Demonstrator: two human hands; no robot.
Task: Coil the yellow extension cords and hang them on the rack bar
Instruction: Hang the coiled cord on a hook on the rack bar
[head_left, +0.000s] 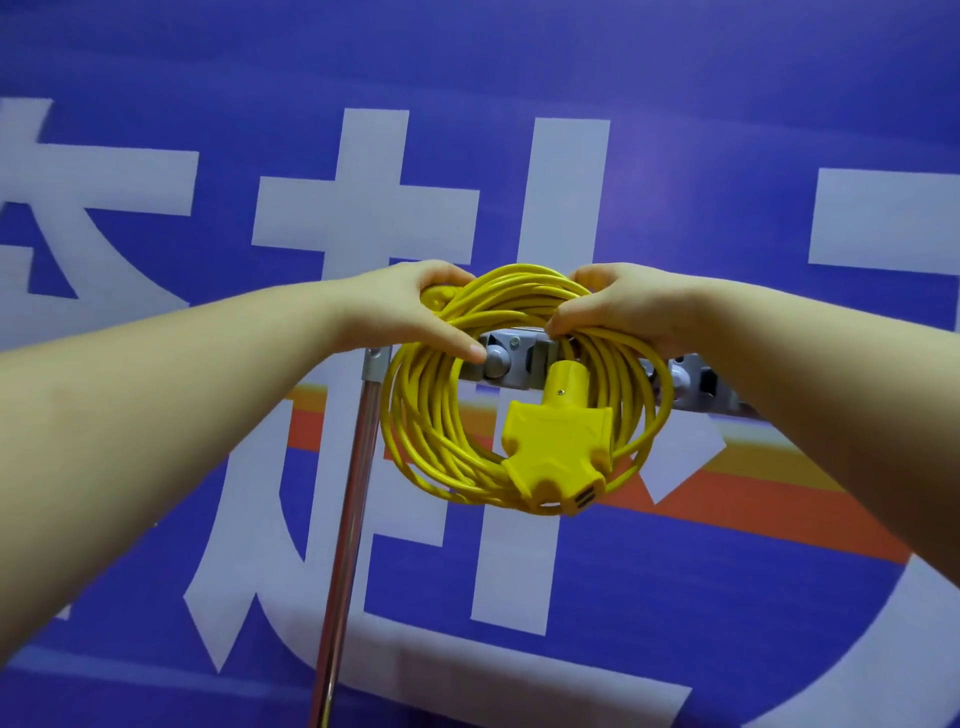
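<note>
A coiled yellow extension cord (431, 415) hangs in front of the grey rack bar (511, 364), its three-way yellow socket block (558, 457) dangling at the lower right of the loop. My left hand (410, 306) grips the coil's upper left, thumb stretched toward a grey hook knob (496, 361) on the bar. My right hand (618, 306) grips the upper right of the coil, fingers curled over the strands. The coil's top lies between both hands, level with the bar; whether it rests on a hook is hidden.
The bar runs right past my right arm, with more grey hooks (680, 376). A shiny metal upright pole (348, 519) holds the bar's left end. A blue banner with large white characters (363, 208) fills the background close behind.
</note>
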